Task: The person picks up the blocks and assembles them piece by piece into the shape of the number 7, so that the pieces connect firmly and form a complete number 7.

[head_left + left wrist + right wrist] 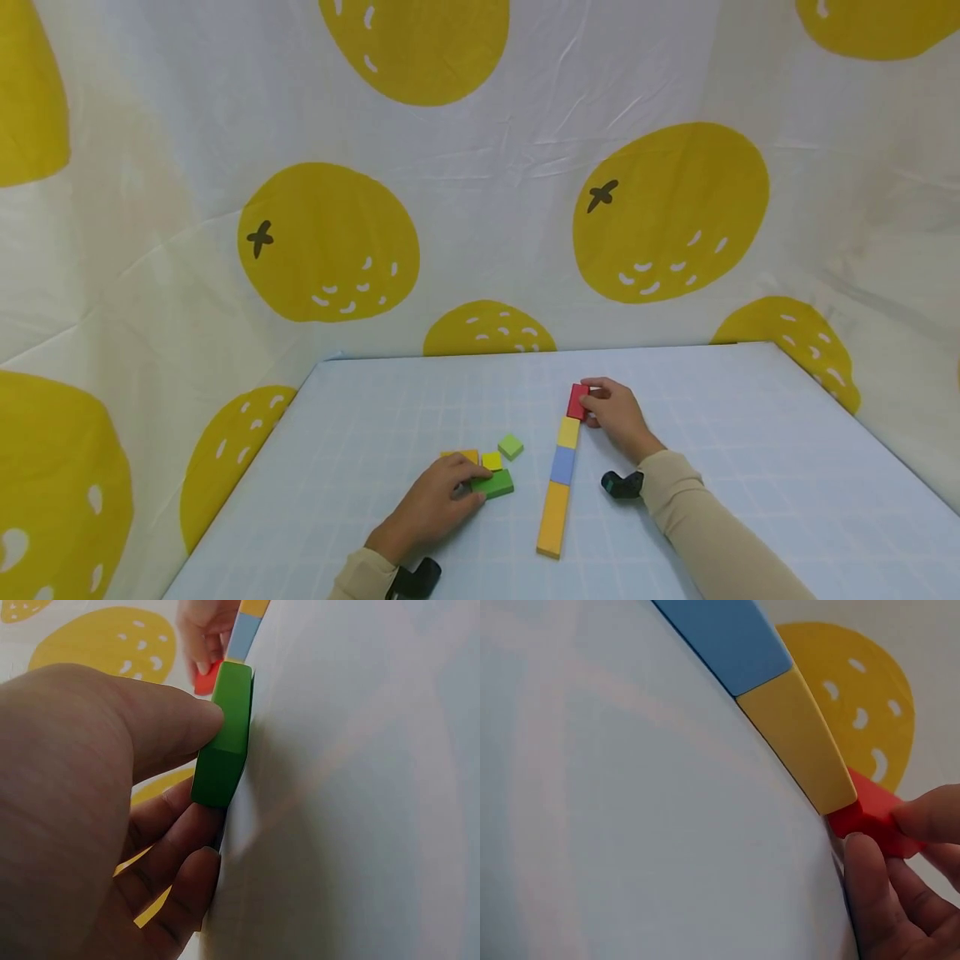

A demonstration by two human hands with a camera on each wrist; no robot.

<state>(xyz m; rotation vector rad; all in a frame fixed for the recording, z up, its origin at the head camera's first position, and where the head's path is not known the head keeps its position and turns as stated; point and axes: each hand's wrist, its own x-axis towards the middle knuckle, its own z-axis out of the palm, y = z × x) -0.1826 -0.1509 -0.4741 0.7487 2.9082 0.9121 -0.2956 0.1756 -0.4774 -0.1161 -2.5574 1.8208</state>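
Note:
My right hand (pixel 617 415) pinches a red block (pixel 577 401) between thumb and fingers at the far end of a row of blocks. In the right wrist view the red block (pixel 877 819) meets the end of the pale yellow block (pixel 799 742). Nearer along the row come a blue block (pixel 562 465) and a long orange block (pixel 552 521). To the left, my left hand (pixel 435 500) grips a green block (pixel 495 484), thumb on one side and fingers on the other, as the left wrist view shows. The fingers partly cover it in the head view.
Beside the left hand lie a small bright yellow block (pixel 491 461), a light green block (pixel 511 447) and a partly hidden orange block (pixel 467 456). The table (pixel 757 467) has a pale blue checked cover. A curtain (pixel 495 208) with yellow fruit prints hangs behind it.

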